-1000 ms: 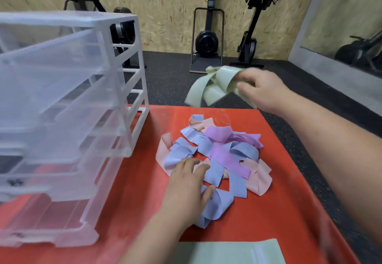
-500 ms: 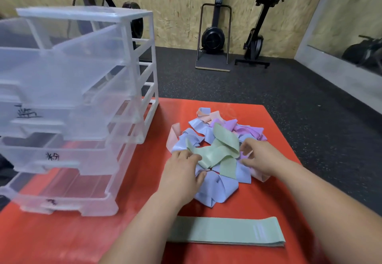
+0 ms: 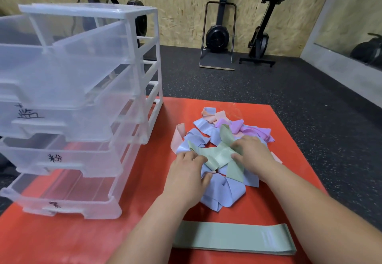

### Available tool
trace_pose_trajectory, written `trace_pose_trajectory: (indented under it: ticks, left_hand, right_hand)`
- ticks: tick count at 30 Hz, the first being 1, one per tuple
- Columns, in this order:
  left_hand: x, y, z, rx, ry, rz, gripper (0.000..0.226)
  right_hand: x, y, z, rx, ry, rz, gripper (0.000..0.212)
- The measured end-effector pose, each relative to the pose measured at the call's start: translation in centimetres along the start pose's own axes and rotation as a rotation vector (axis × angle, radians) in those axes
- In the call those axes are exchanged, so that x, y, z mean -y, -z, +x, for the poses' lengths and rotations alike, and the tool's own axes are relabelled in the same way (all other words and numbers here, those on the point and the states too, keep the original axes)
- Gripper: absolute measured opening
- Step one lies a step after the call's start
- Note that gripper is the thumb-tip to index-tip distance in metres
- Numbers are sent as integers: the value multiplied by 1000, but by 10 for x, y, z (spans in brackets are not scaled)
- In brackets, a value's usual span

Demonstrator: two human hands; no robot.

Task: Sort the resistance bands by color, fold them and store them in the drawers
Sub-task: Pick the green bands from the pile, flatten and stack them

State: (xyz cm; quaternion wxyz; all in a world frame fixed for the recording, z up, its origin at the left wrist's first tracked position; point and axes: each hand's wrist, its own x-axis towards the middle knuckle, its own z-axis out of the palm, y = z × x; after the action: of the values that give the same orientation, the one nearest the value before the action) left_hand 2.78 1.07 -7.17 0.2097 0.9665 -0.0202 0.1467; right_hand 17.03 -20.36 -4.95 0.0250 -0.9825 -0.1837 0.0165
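Green crumpled band (image 3: 217, 156): centre of the frame, on top of the pile, held at both ends.
Left grip (image 3: 186, 170): fingers curled onto the band's left end, thumb on blue fabric below.
Right grip (image 3: 253, 154): thumb and fingers clamped on the band's right end.
Pile of bands (image 3: 215, 195): blue, pink and purple, tangled under both grips.
Flat green band (image 3: 231, 237): lower centre, lying flat, apart from the pile.
Red table (image 3: 82, 239): carries everything.
Drawer unit (image 3: 82, 98): clear plastic, left of the frame, drawers pulled forward, black handwritten marks on three fronts.
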Motion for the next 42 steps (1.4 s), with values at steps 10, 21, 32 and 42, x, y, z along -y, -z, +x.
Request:
trace_pose_trajectory:
  ticks: [10, 21, 32, 42]
  left_hand:
    - [-3, 5, 5, -14, 5, -15, 43]
    - [-12, 22, -2, -77, 0, -51, 41]
    - [-14, 28, -14, -77, 19, -73, 42]
    - [-9, 20, -11, 19, 60, -112, 54]
  right_hand:
    - [4, 108, 14, -434, 100, 503, 45]
    - [14, 209, -12, -744, 161, 553, 14]
    - [21, 211, -31, -848, 51, 635, 14]
    - [0, 92, -51, -39, 116, 320, 22]
